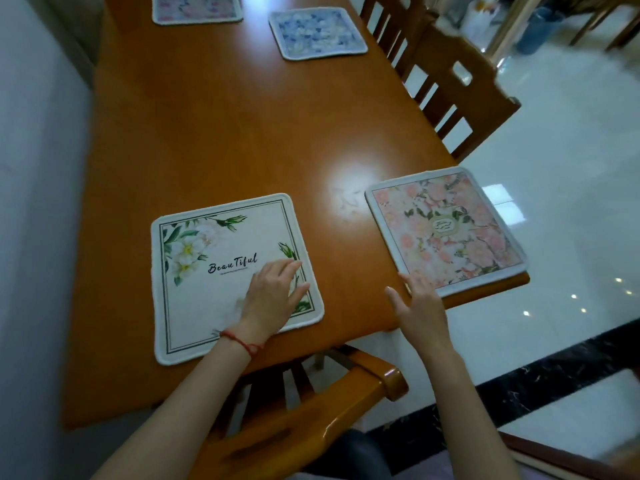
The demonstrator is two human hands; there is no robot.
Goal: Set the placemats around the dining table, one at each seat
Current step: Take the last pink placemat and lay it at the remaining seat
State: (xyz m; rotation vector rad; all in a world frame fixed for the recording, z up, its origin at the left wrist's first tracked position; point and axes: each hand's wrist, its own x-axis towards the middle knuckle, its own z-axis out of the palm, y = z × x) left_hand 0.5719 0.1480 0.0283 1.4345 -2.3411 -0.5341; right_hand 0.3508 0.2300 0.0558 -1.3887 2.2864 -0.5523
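Observation:
A cream placemat (207, 296) printed with white flowers and the word "Beautiful" lies flat near the front edge of the wooden table (225, 133). My left hand (273, 299) rests flat on its right part, fingers spread. A pink floral placemat (446, 233) lies at the table's front right corner. My right hand (420, 306) hovers open beside its near left corner, fingertips close to its edge. A blue floral placemat (317, 32) lies at the far right side. Another pink floral placemat (197, 8) sits at the far end, partly cut off.
A wooden chair (332, 403) stands pushed in just below my arms. Two more wooden chairs (450, 88) line the table's right side. A white wall (34, 202) runs along the left. Glossy white floor tiles (571, 168) with a dark border strip lie to the right.

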